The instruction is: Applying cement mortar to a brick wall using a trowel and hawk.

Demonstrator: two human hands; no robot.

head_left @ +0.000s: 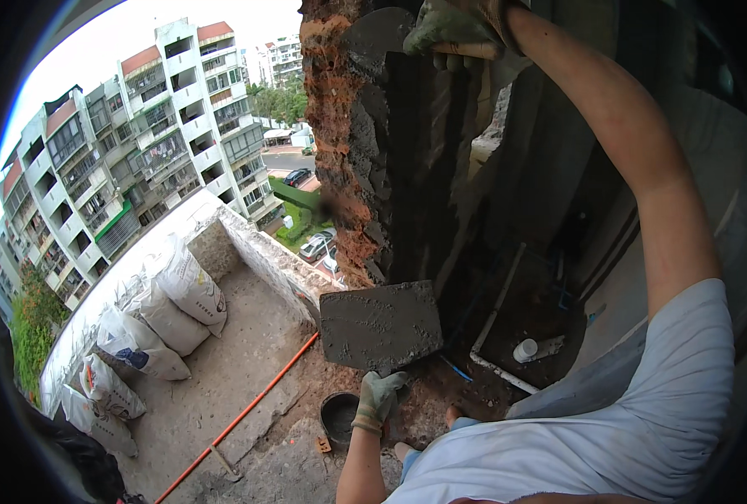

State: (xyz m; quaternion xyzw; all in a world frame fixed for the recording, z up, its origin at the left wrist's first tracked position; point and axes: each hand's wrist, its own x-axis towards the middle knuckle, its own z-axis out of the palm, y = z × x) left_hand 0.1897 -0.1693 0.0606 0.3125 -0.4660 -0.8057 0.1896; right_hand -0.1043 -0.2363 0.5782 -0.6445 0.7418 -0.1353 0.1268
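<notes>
My left hand (pixel 379 398), in a pale green work glove, is closed on the near edge of a flat rectangular plasterer's hawk (pixel 382 326). Wet grey mortar coats the hawk's face. High up at the wall's edge, my right hand (pixel 453 35), gloved too, grips a trowel (pixel 379 35) whose rounded dark blade lies against the wall. Its handle is mostly covered by the fingers. Below the blade runs a strip of fresh grey mortar (pixel 371 160) beside rough red brick (pixel 337 143). A dark bucket (pixel 340 417) stands on the floor next to my left wrist.
Several white sacks (pixel 184 281) lean along the low parapet (pixel 264 256) on the left. An orange pipe (pixel 239 412) crosses the concrete floor. White plastic pipes (pixel 498 315) and a white pipe fitting (pixel 526 350) are on the right. Beyond the parapet are apartment buildings and parked cars, far below.
</notes>
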